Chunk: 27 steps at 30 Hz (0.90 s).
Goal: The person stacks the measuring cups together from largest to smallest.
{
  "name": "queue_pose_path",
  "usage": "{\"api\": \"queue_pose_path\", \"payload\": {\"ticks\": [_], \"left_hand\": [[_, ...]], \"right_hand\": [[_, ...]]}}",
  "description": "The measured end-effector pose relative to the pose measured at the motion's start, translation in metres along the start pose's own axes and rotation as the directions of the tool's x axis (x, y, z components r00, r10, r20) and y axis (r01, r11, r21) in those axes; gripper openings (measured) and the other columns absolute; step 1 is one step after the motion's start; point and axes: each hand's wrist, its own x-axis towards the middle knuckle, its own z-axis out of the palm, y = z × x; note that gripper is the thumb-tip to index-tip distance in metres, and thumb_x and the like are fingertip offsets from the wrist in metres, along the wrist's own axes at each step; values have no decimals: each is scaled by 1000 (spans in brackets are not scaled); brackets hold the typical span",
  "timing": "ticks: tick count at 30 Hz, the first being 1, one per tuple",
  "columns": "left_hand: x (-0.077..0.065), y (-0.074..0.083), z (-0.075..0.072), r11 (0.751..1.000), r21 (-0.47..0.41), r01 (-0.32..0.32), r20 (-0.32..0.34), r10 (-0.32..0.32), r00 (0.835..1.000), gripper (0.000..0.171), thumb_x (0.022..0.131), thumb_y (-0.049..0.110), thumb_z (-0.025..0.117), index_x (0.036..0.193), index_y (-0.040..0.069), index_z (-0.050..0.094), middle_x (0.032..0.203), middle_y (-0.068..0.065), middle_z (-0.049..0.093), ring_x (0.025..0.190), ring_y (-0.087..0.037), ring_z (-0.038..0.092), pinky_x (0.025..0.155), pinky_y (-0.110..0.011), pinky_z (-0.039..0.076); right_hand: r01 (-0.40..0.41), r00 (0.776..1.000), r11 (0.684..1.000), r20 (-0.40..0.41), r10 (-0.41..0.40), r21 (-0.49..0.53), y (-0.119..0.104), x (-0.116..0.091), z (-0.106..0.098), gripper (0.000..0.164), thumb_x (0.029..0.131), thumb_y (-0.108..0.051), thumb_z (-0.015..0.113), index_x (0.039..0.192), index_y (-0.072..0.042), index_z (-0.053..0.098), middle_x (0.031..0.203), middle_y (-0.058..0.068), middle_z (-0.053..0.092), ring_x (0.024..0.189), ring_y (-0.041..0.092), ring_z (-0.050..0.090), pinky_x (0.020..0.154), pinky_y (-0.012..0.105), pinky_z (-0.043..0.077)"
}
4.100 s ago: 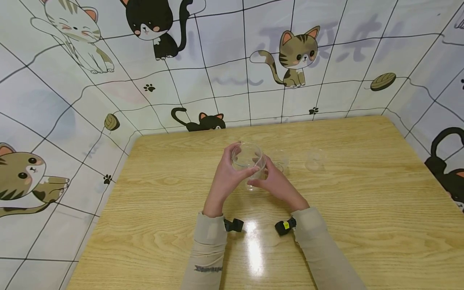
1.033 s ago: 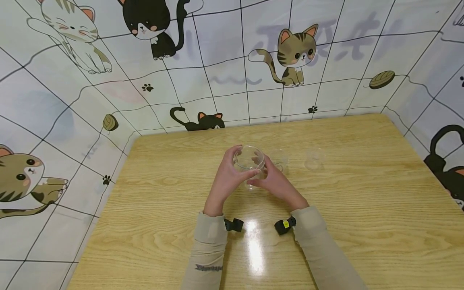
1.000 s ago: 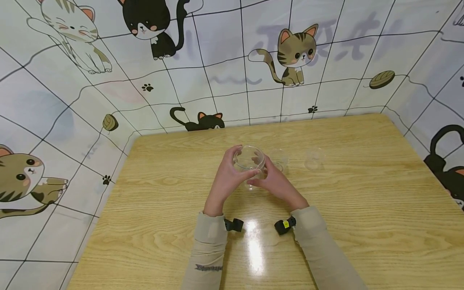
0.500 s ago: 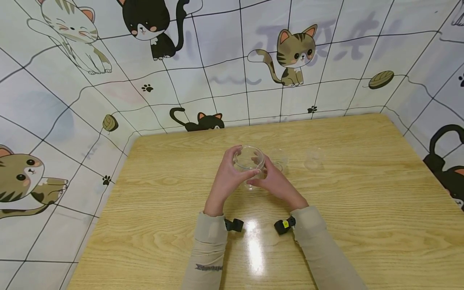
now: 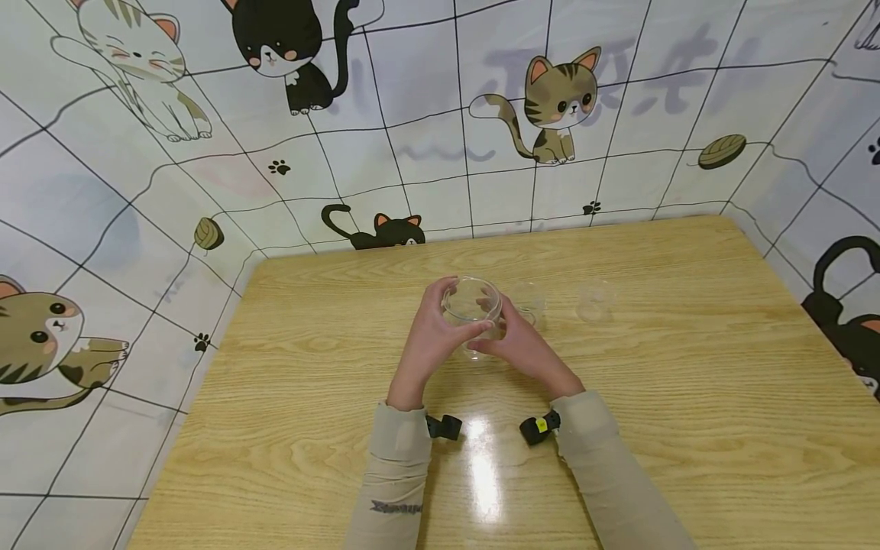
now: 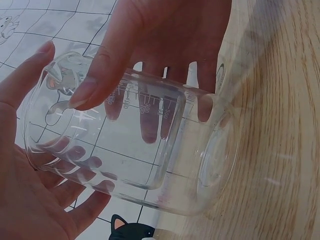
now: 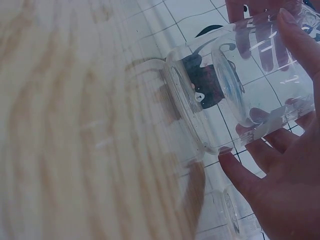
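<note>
Head view: glass beaker [image 5: 473,308] upright, nearer far edge of wooden table [image 5: 309,344], left hand [image 5: 438,327] and right hand [image 5: 520,344] curled round its wall | left wrist: long axis vertical, graduated, mouth up; likely light, rigid, slippery, fragile, best cupped below the rim | right wrist: fingers grip beaker; inner base [image 7: 231,85] suggests nesting; table contact unclear

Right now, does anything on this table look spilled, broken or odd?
Nothing stands out: the left hand and right hand hold the clear glass vessel, and no spill shows on the table. Fine cracks would be too small to tell.
</note>
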Motion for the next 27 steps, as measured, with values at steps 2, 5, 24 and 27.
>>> {"api": "queue_pose_path", "payload": {"ticks": [2,5,24,27], "left_hand": [[0,0,0,1000,1,2,0,-2,1000,95,62,58,75,139,17,35,136,0,40,126,-27,41,96,-48,38],[0,0,0,1000,5,1,-3,-1,1000,96,62,59,75,138,17,35,135,0,40,125,-28,41,96,-49,38],[1,-2,0,1000,-7,-8,1,8,1000,93,63,57,76,137,18,36,137,-4,39,125,-28,41,95,-50,39],[1,-3,0,1000,-15,-3,4,3,1000,92,62,58,75,137,21,37,138,-2,39,126,-27,40,94,-49,40]], "right_hand": [[3,1000,1000,-4,-3,-3,1,0,0,88,75,-47,71,140,-49,13,146,-6,33,131,32,35,97,56,35],[2,1000,1000,-8,-2,-7,0,-1,0,88,74,-49,71,139,-51,12,146,-8,33,131,34,35,97,57,35],[-3,1000,1000,-24,3,-2,0,-1,1,89,73,-50,72,140,-49,14,144,-10,34,130,32,37,96,57,36],[-2,1000,1000,-25,2,-2,0,0,1,90,71,-53,72,140,-48,14,144,-10,35,130,31,37,96,55,37]]}}
